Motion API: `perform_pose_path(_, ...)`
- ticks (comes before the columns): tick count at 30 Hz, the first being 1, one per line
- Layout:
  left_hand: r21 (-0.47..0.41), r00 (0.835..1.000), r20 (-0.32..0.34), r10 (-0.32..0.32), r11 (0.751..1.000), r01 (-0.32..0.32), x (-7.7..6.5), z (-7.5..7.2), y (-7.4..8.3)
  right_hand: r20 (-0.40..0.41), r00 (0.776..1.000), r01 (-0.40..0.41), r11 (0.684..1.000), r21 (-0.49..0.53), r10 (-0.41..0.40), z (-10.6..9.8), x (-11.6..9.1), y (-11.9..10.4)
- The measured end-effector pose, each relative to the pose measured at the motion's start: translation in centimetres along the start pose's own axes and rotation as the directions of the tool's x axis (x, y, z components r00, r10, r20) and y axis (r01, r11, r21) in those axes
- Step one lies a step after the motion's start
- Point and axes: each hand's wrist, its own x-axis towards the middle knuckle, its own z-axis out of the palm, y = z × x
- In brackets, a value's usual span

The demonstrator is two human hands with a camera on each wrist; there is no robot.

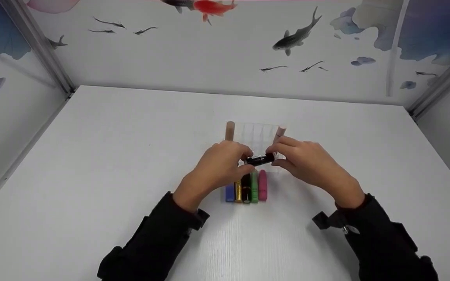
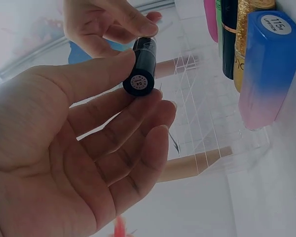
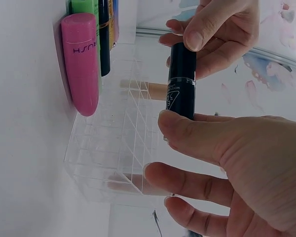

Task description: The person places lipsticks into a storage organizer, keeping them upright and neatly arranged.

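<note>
A black lipstick tube (image 1: 261,159) is held nearly level between both hands. My left hand (image 1: 223,162) pinches the end with the round "04" label (image 2: 139,83) between thumb and fingers. At the other end, my right hand (image 1: 307,160) grips the tube with thumb and fingertips, and white print (image 3: 173,98) shows on its side. Beneath the hands is a clear divided organizer (image 1: 258,130). A tan tube (image 1: 230,130) stands in its left side and a pale pink tube (image 1: 279,132) in its right; the hands partly cover both.
In front of the organizer lies a row of lipsticks: blue (image 1: 229,194), gold (image 1: 238,194), black (image 1: 246,193), green (image 1: 254,191) and pink (image 1: 263,185). They lie on a white table (image 1: 131,164). Panels printed with fish (image 1: 295,39) wall in the back and sides.
</note>
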Motion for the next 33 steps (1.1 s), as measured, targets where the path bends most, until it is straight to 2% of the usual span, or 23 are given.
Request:
perform_pose_path(12, -0.005, 1.0, 0.0, 0.001, 1.0, -0.001, -0.1, -0.4, -0.3, -0.059, 0.998, 0.013, 1.0, 0.003, -0.013, 0.4, 0.0, 0.5)
perform_pose_path(18, 0.005, 1.0, 0.019, -0.009, 1.0, 0.009, -0.1, -0.5, -0.4, -0.032, 0.999, -0.029, 0.998, 0.05, 0.03, 0.2, 0.0, 0.5)
perform_pose_path(25, 0.02, 1.0, -0.005, 0.0, 1.0, 0.0, -0.3, -0.8, -0.4, -0.024, 0.999, -0.041, 0.996, 0.082, 0.043, 0.2, 0.1, 0.4)
perform_pose_path(33, -0.003, 0.999, 0.033, -0.032, 0.999, 0.032, -0.5, -1.2, -0.4, -0.002, 0.997, -0.07, 0.987, 0.144, 0.072, 0.4, 0.2, 0.6)
